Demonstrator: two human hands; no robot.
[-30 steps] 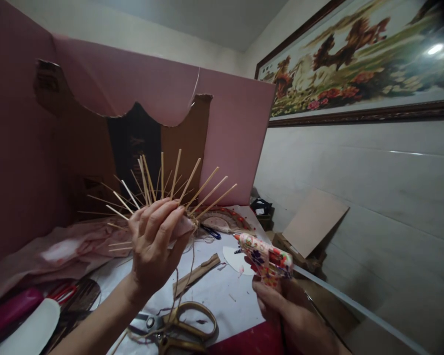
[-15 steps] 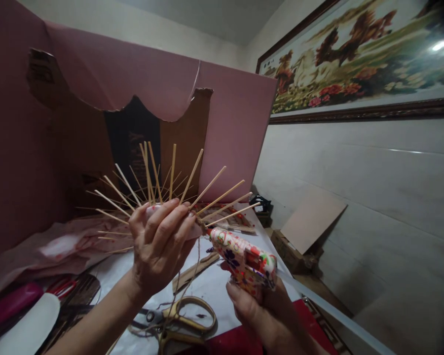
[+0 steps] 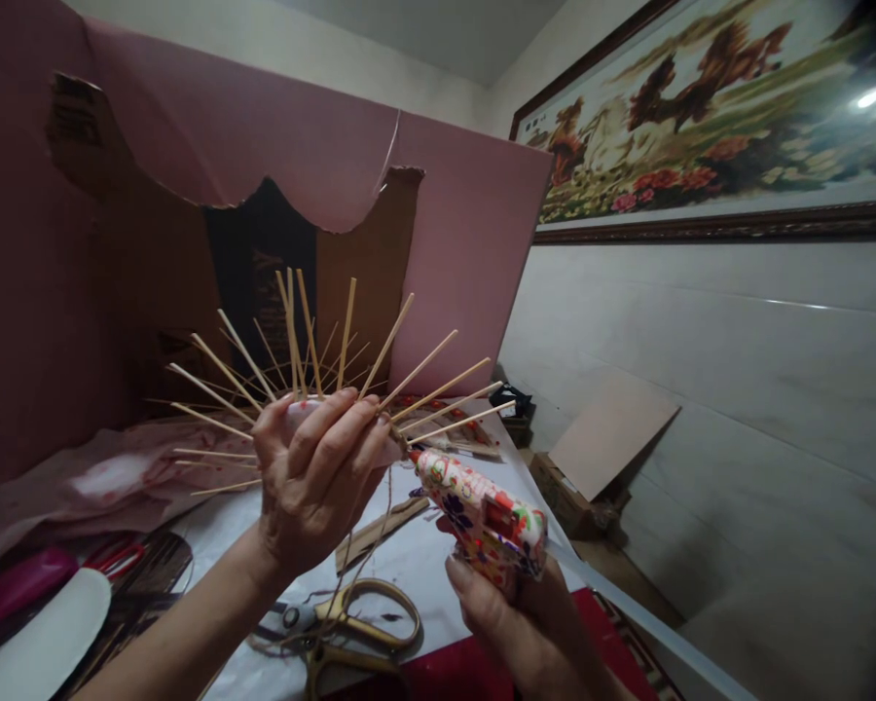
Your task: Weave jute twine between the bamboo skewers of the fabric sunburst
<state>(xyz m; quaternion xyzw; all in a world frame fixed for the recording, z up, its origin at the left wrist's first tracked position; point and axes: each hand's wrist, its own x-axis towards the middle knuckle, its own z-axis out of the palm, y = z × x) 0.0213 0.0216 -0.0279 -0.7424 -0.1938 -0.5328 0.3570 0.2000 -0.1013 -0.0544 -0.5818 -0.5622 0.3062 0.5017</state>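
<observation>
A: What does the right hand [image 3: 507,623] have?
B: A glue gun [image 3: 478,506] in a flowery print. The fingers are wrapped round its handle, with the thumb against the near side. A long, clear glue stick [image 3: 642,617] runs out of its back end

A: And the left hand [image 3: 321,477]?
B: It's left of the glue gun, fingers folded over a pale round piece [image 3: 303,414] and gripping it. I can't tell how the thumb lies underneath. Thin wooden sticks [image 3: 386,345] spread out from that piece like rays, above the glue gun and to its left

A: Does the nozzle meet the piece?
B: It points at the edge near the fingertips, right up close. Whether it touches, I can't tell. A string [image 3: 389,492] hangs down just left of the glue gun

A: What lies further out?
B: A cardboard strip [image 3: 376,535] left of the glue gun, then scissors [image 3: 328,610] lower on that side, over white paper [image 3: 438,574]. Well to its left is a pink cloth [image 3: 117,482]

A: And past that?
B: A pink panel [image 3: 474,234] stands beyond the glue gun, and a framed horse picture [image 3: 693,127] hangs above it to the right
</observation>
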